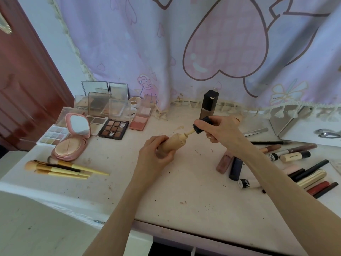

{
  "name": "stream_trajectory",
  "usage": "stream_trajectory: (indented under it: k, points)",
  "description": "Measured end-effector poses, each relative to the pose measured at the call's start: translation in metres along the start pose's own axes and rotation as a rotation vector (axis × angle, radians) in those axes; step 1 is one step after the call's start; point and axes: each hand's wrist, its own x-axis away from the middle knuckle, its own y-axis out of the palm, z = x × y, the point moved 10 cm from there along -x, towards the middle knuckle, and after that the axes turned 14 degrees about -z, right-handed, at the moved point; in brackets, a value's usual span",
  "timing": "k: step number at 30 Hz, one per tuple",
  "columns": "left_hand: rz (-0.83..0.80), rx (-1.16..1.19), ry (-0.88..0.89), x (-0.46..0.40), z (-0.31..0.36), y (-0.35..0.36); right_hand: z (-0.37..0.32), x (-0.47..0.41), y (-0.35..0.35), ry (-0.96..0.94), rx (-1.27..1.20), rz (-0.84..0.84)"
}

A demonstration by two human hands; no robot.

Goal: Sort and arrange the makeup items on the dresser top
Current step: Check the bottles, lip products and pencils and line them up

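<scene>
While hands (186, 139) grip bottle (174, 144) | brushes (60, 168) left | dresser (184, 191) front bare

Matt, stained dresser top (184, 182); glossy pink compact (71, 143); soft cloth curtain (166, 52)

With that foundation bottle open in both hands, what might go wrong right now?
1. The beige bottle lies tilted in the left hand with its neck uncapped, so foundation may drip onto the dresser top.
2. The right hand, holding the dark cap, is close to the upright dark bottle and might topple it.
</scene>
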Motion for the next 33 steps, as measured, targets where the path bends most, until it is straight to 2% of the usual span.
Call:
stream_trajectory:
  k: [8, 13, 17, 26, 33]
  points:
    - [0.007, -0.005, 0.012, 0.000, 0.000, 0.000, -0.015, 0.005, -0.002, -0.063, 0.091, 0.017]
    - [-0.002, -0.008, 0.015, 0.000, 0.000, 0.001, -0.027, 0.005, 0.006, -0.094, 0.351, 0.039]
    - [-0.010, 0.004, 0.013, -0.001, 0.000, 0.001, -0.034, 0.008, 0.009, -0.118, 0.415, 0.045]
    - [-0.011, 0.018, 0.005, -0.001, -0.002, 0.002, -0.038, 0.017, -0.005, -0.103, 0.280, 0.072]
    - [-0.009, 0.018, 0.005, 0.000, -0.001, 0.001, -0.030, 0.014, -0.012, -0.080, 0.264, 0.093]
